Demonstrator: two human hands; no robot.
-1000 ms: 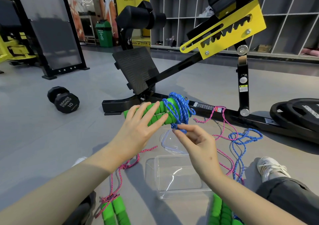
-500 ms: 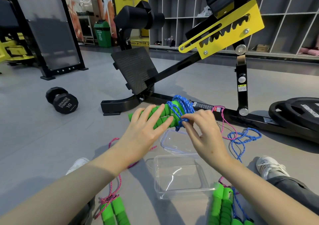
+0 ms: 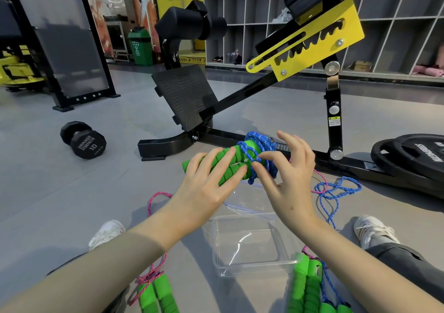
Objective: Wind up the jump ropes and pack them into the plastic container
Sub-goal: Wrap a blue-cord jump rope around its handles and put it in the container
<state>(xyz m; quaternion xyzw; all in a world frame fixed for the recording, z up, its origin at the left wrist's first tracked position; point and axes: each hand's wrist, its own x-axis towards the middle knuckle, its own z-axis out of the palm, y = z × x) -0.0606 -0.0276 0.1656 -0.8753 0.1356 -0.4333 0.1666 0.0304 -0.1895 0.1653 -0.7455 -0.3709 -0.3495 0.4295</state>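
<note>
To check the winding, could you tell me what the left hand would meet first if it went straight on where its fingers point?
Probably the blue rope coil wound on the green handles; the left hand points along them toward it, with the right hand just beyond.

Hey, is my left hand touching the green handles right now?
Touching. The head view shows the left hand laid across the green handles, holding them, no gap visible.

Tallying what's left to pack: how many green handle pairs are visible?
3: a held pair in the left hand; a pink-rope pair bottom left; a blue-rope pair bottom right. Green foam at the bottom edge may be another.
</note>
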